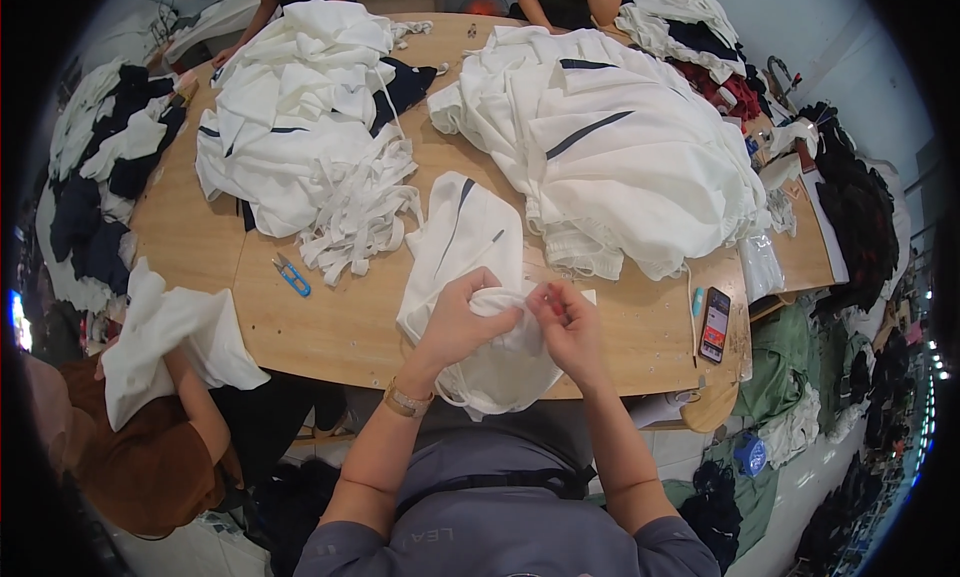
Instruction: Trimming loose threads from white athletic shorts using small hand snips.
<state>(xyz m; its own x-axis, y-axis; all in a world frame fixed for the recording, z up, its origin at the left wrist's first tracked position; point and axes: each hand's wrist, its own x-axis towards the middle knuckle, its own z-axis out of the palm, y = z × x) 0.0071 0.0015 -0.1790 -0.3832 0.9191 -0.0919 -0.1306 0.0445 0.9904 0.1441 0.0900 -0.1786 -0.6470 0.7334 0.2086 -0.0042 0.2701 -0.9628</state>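
A white garment (465,232) with a dark stripe lies at the table's front edge, its near end gathered up and hanging over the edge. My left hand (470,317) is closed on the gathered cloth, thumb on top. Beside it my right hand (566,327) is closed at the edge of the same cloth. A small red thing (556,303) shows between the right fingers; they cover most of it, so its kind is unclear. A thin white cord loops below the garment's near end.
Large piles of white garments (640,167) (290,87) fill the table's far side, with white straps (355,212) at the left pile. Blue thread snips (291,276) lie left; a phone (714,324) lies right. A person (150,437) handles white cloth at left; others stand across the table.
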